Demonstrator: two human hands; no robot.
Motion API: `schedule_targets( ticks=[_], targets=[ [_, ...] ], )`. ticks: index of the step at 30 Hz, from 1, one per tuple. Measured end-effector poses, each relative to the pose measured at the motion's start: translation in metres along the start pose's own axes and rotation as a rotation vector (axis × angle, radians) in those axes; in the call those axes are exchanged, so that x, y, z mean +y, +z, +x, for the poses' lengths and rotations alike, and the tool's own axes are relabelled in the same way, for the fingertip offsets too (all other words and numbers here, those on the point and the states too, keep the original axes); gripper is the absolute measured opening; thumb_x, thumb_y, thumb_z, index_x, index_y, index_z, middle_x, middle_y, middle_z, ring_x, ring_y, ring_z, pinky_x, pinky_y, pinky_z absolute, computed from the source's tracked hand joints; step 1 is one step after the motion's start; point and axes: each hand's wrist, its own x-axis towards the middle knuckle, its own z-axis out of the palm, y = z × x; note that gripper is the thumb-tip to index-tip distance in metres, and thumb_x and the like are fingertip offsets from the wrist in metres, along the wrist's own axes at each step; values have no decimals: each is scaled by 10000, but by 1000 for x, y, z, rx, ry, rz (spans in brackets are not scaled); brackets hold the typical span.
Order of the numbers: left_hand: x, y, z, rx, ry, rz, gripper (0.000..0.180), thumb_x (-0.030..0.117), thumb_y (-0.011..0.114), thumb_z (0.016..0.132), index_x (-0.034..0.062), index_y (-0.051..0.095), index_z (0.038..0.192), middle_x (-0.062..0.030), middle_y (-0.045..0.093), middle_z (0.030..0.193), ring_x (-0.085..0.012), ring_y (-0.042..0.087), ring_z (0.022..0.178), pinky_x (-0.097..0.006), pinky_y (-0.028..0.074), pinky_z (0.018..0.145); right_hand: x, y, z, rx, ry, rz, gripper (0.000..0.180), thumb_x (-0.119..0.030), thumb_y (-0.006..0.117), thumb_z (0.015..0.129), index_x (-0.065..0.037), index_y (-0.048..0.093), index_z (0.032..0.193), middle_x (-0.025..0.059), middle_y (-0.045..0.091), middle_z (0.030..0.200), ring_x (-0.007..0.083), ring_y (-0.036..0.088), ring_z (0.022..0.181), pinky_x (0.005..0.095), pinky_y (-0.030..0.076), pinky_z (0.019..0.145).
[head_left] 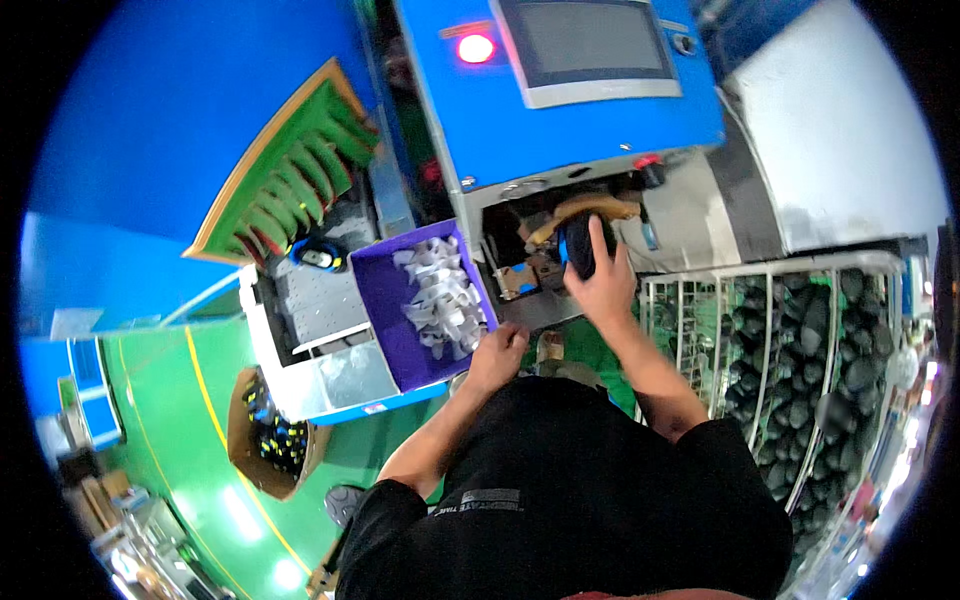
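My right hand (604, 287) is inside the opening of a blue machine (570, 140). Its fingers wrap over a rounded black piece with a blue edge (577, 247), which looks like a shoe part. That piece sits against a curved tan pad (590, 207) under the machine's head. My left hand (497, 357) is curled closed beside the near right corner of a purple bin (385, 320). Whatever its fingers may hold is hidden. Crumpled white pieces (440, 295) lie heaped in the bin.
A white rack (768, 380) full of black shoe-shaped pieces stands at my right. To the left are a green rack with curved slats (310, 170), a small dark shoe piece (318, 255) on the worktop, and a cardboard box (245, 440) of black pieces on the floor.
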Motion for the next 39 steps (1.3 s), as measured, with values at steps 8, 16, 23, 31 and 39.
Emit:
schedule_targets(
  ticks=[8, 16, 23, 31, 39],
  targets=[
    [-4, 46, 25, -737, -196, -1100, 824, 704, 353, 1026, 65, 311, 1544, -263, 630, 1272, -365, 668, 1103, -494, 518, 989, -27, -65, -119, 32, -104, 39, 820, -299, 784, 794, -322, 455, 1545, 282, 530, 1270, 464, 614, 1078, 502, 551, 887],
    [12, 51, -25, -702, -455, -1063, 577, 512, 599, 956, 107, 574, 1366, -61, 649, 1288, -242, 630, 1145, -390, 526, 927, 10, -43, -114, -379, 804, 1243, 1189, -592, 720, 896, 68, 41, 1614, 179, 646, 1329, 277, 660, 1099, 394, 522, 930],
    [-33, 10, -12, -366, -411, -657, 543, 431, 665, 942, 32, 600, 1305, -102, 688, 1233, -251, 665, 1126, -415, 509, 1023, 0, 14, -86, -11, 531, 1624, 906, -242, 815, 816, -28, 385, 1584, 136, 638, 1357, 229, 574, 1223, 335, 413, 1087],
    [17, 73, -62, -203, -267, 166, 672, 532, 624, 966, -80, 599, 1241, -162, 645, 1110, -271, 578, 1030, -400, 454, 925, 187, 98, -258, -1004, 993, 1662, 491, -211, 787, 895, -31, 631, 1324, 125, 659, 1303, 245, 646, 1155, 356, 588, 886],
    [7, 139, -83, -269, -425, 389, 506, 456, 748, 918, -20, 666, 1068, -98, 644, 862, -200, 563, 811, -383, 467, 735, 377, 299, -319, -472, 1794, 896, 320, -206, 775, 849, -128, 717, 1154, 110, 747, 1093, 246, 704, 1023, 420, 601, 797]
  ],
)
